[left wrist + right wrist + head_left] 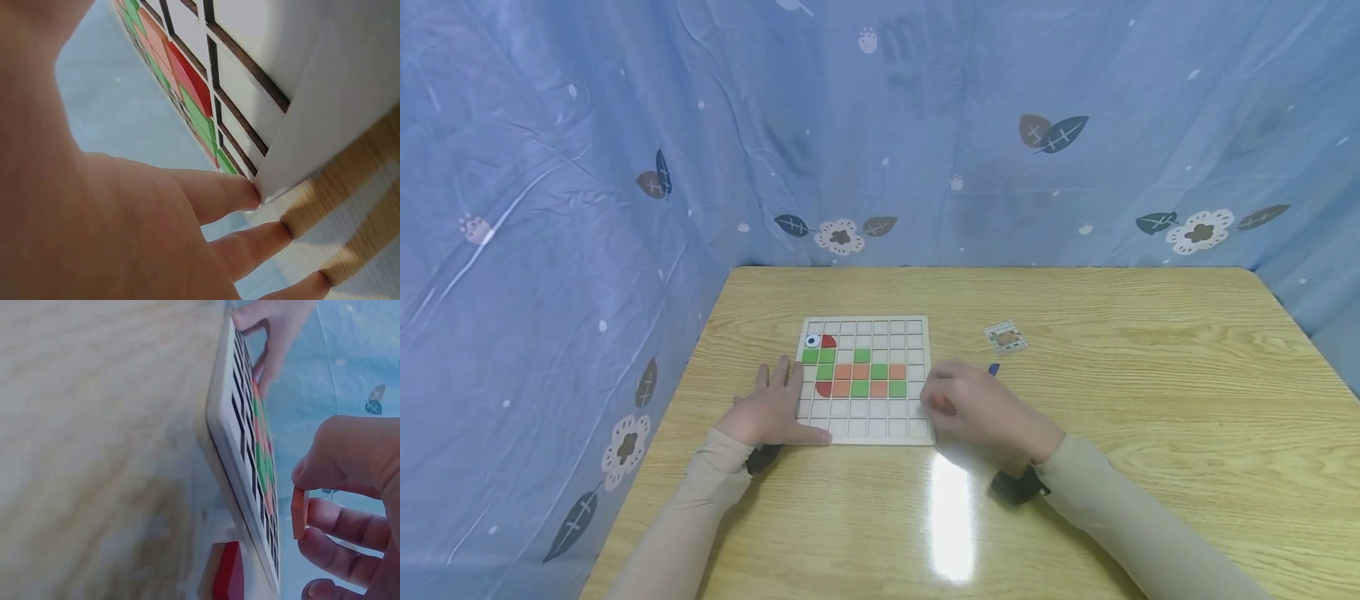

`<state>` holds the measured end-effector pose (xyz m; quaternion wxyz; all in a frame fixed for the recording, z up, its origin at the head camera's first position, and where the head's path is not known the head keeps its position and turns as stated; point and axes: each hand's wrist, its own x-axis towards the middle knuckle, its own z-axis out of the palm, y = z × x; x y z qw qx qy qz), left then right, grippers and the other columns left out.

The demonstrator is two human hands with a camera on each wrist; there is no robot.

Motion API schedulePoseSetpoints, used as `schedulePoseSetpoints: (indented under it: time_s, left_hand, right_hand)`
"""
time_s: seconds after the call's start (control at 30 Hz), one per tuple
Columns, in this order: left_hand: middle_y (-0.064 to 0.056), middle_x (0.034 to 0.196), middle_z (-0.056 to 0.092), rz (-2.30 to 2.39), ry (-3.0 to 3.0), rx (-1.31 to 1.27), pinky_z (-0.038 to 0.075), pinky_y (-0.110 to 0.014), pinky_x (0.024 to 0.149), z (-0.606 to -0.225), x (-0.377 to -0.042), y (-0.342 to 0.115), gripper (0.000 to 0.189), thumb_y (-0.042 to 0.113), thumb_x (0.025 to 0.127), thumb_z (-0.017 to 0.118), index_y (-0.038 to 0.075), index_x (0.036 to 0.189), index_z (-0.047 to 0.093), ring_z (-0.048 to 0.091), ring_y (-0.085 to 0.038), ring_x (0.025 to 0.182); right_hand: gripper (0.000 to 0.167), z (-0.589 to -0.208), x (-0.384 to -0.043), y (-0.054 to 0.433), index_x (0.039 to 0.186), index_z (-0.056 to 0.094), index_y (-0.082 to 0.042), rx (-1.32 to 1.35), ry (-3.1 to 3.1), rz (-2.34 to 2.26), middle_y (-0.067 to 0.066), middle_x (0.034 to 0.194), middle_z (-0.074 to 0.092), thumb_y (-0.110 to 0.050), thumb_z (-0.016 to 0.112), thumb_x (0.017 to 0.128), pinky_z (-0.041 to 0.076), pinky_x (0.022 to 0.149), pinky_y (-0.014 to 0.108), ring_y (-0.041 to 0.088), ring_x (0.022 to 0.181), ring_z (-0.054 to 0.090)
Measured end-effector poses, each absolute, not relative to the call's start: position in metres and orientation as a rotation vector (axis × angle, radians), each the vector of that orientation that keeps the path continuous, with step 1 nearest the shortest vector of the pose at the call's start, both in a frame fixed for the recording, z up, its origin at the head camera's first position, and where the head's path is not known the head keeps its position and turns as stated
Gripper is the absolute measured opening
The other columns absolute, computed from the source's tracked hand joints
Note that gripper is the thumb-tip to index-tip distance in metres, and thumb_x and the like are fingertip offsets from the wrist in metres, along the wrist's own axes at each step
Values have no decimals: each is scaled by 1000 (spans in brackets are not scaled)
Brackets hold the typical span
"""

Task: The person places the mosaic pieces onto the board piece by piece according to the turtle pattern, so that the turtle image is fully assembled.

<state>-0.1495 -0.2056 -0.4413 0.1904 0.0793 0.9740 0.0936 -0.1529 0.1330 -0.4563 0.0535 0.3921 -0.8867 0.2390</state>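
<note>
A white grid board (887,427) lies on the table with green, orange and red pieces and a round eye piece (812,341) set in its cells. My left hand (767,414) rests at the board's left edge, fingers spread. In the left wrist view its index fingertip touches the board's rim, while other fingertips rest on the wood. Beside the board's right edge, my right hand (981,410) pinches an orange tile (300,512) between thumb and fingers, off the table. A red piece (230,572) lies on the table near the board in the right wrist view.
A small pattern card (1006,337) lies right of the board. Between card and right hand is a blue piece (993,369), partly hidden. Blue printed cloth (925,167) hangs behind and left of the wooden table (1150,375).
</note>
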Motion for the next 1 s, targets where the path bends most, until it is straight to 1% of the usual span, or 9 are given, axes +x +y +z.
schedulePoseSetpoints:
  time_s: [0.07, 0.17, 0.37, 0.43, 0.6, 0.7, 0.83, 1.0]
  left_hand:
    - [-32, 170, 10, 260, 2736, 222, 29, -90, 97, -442, -150, -206, 135, 73, 74, 81, -5, 164, 16, 11, -62, 153]
    - [-33, 170, 10, 258, 2737, 226, 30, -90, 97, -442, -150, -206, 135, 73, 74, 81, -5, 164, 16, 11, -62, 153]
    - [-32, 170, 10, 255, 2736, 232, 29, -91, 96, -442, -151, -206, 135, 73, 74, 81, -5, 164, 16, 11, -62, 153]
    - [-32, 170, 9, 257, 2733, 230, 29, -91, 97, -441, -151, -206, 135, 73, 74, 81, -5, 164, 16, 10, -62, 153]
    - [-33, 170, 10, 257, 2732, 231, 29, -91, 97, -440, -150, -205, 135, 72, 74, 81, -5, 164, 16, 10, -63, 153]
    - [-32, 170, 9, 258, 2728, 226, 29, -91, 97, -440, -150, -205, 134, 71, 75, 81, -5, 164, 16, 9, -62, 153]
    - [-32, 170, 9, 271, 2723, 217, 28, -91, 98, -440, -150, -204, 134, 71, 75, 81, -5, 164, 16, 9, -62, 154]
    - [-32, 170, 8, 276, 2723, 213, 28, -90, 99, -439, -150, -205, 134, 71, 75, 81, -5, 164, 15, 8, -62, 154]
  right_hand:
    - [8, -455, -158, 130, 89, 73, -20, 1203, -2696, 723, -10, 95, 56, -14, 78, 91, 48, 72, 24, 7, 84, 51]
    - [6, -454, -165, 126, 92, 75, -17, 1230, -2680, 715, -8, 94, 58, -12, 78, 89, 49, 70, 23, 8, 83, 52]
    - [10, -454, -179, 120, 90, 72, -15, 1267, -2638, 763, -5, 90, 58, -10, 79, 85, 47, 64, 20, 7, 77, 51]
    - [9, -453, -184, 116, 89, 73, -14, 1276, -2621, 781, -4, 89, 59, -8, 78, 85, 47, 63, 20, 7, 77, 51]
    - [8, -450, -196, 106, 93, 76, -12, 1278, -2634, 807, -4, 88, 61, -7, 76, 87, 49, 68, 23, 9, 78, 52]
    - [11, -448, -204, 101, 94, 77, -14, 1247, -2697, 844, -5, 90, 61, -7, 76, 86, 50, 71, 25, 10, 80, 53]
    - [12, -444, -212, 94, 92, 76, -18, 1169, -2792, 935, -7, 95, 62, -8, 74, 88, 53, 76, 27, 11, 84, 57]
    - [8, -440, -221, 84, 97, 76, -14, 1156, -2831, 937, -4, 96, 61, -10, 75, 90, 52, 78, 29, 13, 86, 56]
